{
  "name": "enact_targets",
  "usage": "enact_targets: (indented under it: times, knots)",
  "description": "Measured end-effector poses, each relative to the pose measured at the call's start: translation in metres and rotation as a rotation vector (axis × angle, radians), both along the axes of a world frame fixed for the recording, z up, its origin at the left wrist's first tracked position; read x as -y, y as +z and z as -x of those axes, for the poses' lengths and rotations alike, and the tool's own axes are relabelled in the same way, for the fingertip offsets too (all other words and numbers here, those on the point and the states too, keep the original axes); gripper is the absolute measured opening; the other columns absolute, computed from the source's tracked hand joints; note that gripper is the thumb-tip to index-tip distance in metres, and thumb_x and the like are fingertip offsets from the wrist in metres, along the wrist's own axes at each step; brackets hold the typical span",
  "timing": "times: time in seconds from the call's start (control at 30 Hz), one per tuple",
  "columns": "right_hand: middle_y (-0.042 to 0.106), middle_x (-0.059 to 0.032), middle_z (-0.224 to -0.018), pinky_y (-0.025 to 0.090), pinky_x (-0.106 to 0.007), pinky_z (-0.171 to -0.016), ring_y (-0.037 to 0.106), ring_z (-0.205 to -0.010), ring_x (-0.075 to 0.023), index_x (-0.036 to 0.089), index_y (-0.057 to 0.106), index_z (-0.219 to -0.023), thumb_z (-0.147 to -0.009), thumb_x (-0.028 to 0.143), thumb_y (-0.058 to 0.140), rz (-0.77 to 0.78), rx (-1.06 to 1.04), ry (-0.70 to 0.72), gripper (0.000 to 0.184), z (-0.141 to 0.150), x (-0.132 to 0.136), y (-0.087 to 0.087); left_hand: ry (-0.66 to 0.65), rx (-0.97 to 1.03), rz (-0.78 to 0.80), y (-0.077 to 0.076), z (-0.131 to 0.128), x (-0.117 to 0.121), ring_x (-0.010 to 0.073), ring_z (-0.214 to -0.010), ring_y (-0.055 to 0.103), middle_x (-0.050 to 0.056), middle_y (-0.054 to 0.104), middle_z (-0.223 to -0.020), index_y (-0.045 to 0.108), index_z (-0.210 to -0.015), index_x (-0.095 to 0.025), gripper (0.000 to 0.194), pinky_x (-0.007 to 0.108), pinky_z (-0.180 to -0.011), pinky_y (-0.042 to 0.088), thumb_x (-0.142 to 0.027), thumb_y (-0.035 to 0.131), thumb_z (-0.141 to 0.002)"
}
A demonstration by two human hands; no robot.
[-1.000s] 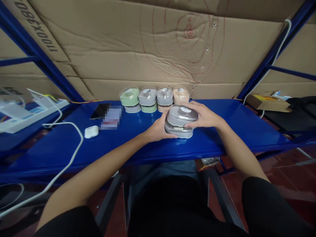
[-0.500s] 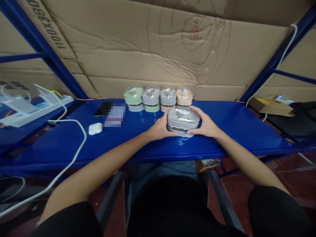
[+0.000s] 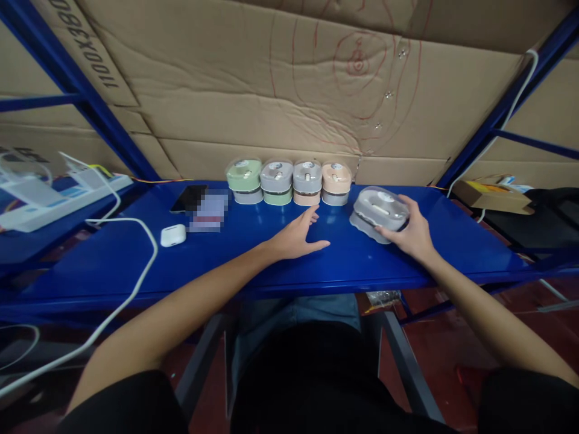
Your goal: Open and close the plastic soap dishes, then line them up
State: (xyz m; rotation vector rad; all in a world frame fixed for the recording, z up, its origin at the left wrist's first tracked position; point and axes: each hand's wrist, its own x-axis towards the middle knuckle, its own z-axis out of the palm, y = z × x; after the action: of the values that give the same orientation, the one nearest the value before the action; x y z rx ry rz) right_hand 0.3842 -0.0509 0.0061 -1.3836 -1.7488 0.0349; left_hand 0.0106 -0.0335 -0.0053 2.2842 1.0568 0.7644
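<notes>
A grey two-layer lunch box (image 3: 379,212) with a clear lid is gripped by my right hand (image 3: 414,232), fingers behind it and thumb at its front. The box tilts slightly to one side. My left hand (image 3: 298,234) is empty, thumb and fingers apart, over the blue table (image 3: 344,265). Behind it stands a row of similar boxes: a green-topped one (image 3: 244,179), a grey one on a green base (image 3: 277,181), a grey one on a peach base (image 3: 308,181), and a peach-topped one on grey (image 3: 336,181).
On the left lie a white earphone case (image 3: 173,235), a dark phone (image 3: 189,199) and a blurred-out flat item (image 3: 208,212). A white cable (image 3: 151,253) crosses the table's left part. Cardboard (image 3: 226,108) walls the back; an open small carton (image 3: 493,198) sits at right.
My left hand has let go of the grey lunch box and its fingers have opened. My right hand has carried the box to the right, and it has turned and tilted.
</notes>
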Motion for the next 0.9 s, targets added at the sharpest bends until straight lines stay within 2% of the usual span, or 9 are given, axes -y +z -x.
enact_targets:
  times: [0.1,0.2,0.3,0.4,0.57,0.67,0.73,0.83,0.9]
  knots:
    - [0.068,-0.0284,-0.157,0.051,-0.07,-0.122,0.065,-0.143,-0.0555,0.018,0.055,-0.16,-0.068,0.074,0.094,0.012,-0.029,-0.179,0.115,-0.029,-0.039,0.0,-0.012,-0.047,-0.042,0.001,0.001,-0.001,0.0422,-0.153,0.064,0.025,0.058,-0.168,0.027,-0.179,-0.021,0.107,0.063,-0.129,0.053,-0.06,0.08,-0.095]
    - [0.069,-0.0347,-0.15,0.051,-0.06,-0.12,0.065,-0.141,-0.0544,0.012,0.056,-0.159,-0.069,0.068,0.098,0.023,-0.072,-0.277,0.114,-0.036,-0.083,0.002,-0.018,-0.097,-0.07,0.002,0.0,0.001,0.0427,-0.157,0.061,0.026,0.057,-0.169,0.028,-0.18,-0.019,0.104,0.062,-0.13,0.052,-0.059,0.076,-0.097]
    - [0.069,-0.0342,-0.148,0.051,-0.059,-0.119,0.064,-0.142,-0.0528,0.013,0.056,-0.158,-0.071,0.07,0.097,0.006,-0.11,-0.289,0.112,-0.021,-0.121,0.001,-0.021,-0.122,-0.073,0.003,0.001,0.002,0.0424,-0.158,0.06,0.027,0.057,-0.169,0.027,-0.18,-0.016,0.102,0.061,-0.13,0.051,-0.058,0.072,-0.099]
    - [0.066,-0.0312,-0.152,0.053,-0.067,-0.117,0.064,-0.143,-0.0531,0.016,0.05,-0.162,-0.074,0.075,0.092,0.052,-0.097,-0.312,0.113,0.008,-0.145,-0.001,-0.025,-0.142,-0.074,0.004,0.002,0.002,0.0423,-0.16,0.058,0.026,0.054,-0.173,0.029,-0.18,-0.018,0.1,0.061,-0.131,0.051,-0.058,0.072,-0.099]
    - [0.058,-0.0352,-0.159,0.057,-0.073,-0.113,0.07,-0.139,-0.0538,0.014,0.032,-0.174,-0.088,0.078,0.073,0.119,-0.015,-0.354,0.115,0.049,-0.16,-0.008,-0.032,-0.178,-0.07,0.006,0.003,0.003,0.0427,-0.164,0.053,0.027,0.046,-0.18,0.028,-0.18,-0.015,0.098,0.059,-0.133,0.048,-0.057,0.069,-0.101]
    - [0.059,-0.035,-0.156,0.059,-0.072,-0.111,0.073,-0.136,-0.0503,0.015,0.025,-0.179,-0.104,0.077,0.049,0.102,0.003,-0.337,0.1,0.049,-0.162,-0.012,-0.041,-0.178,-0.072,0.008,0.004,0.004,0.0428,-0.166,0.051,0.026,0.044,-0.182,0.03,-0.179,-0.017,0.095,0.059,-0.134,0.047,-0.057,0.068,-0.102]
    - [0.06,-0.0349,-0.156,0.059,-0.074,-0.11,0.071,-0.138,-0.051,0.016,0.021,-0.181,-0.107,0.075,0.04,0.072,0.029,-0.335,0.096,0.044,-0.159,-0.008,-0.043,-0.176,-0.073,0.008,0.004,0.005,0.0422,-0.167,0.05,0.025,0.042,-0.183,0.031,-0.179,-0.018,0.094,0.059,-0.134,0.046,-0.057,0.068,-0.102]
    - [0.047,-0.0366,-0.171,0.051,-0.08,-0.118,0.055,-0.157,-0.0552,0.013,0.02,-0.181,-0.107,0.073,0.044,-0.037,0.174,-0.333,0.098,0.043,-0.147,0.011,-0.044,-0.17,-0.07,0.008,0.004,0.005,0.0419,-0.168,0.049,0.024,0.041,-0.185,0.031,-0.179,-0.019,0.094,0.058,-0.134,0.047,-0.057,0.068,-0.102]
    - [0.034,-0.0335,-0.182,0.041,-0.08,-0.127,0.038,-0.168,-0.0552,0.015,0.026,-0.18,-0.102,0.072,0.057,-0.109,0.347,-0.25,0.102,0.054,-0.138,0.027,-0.043,-0.164,-0.074,0.007,0.004,0.004,0.0423,-0.168,0.049,0.025,0.041,-0.185,0.031,-0.179,-0.019,0.094,0.058,-0.134,0.047,-0.057,0.068,-0.101]
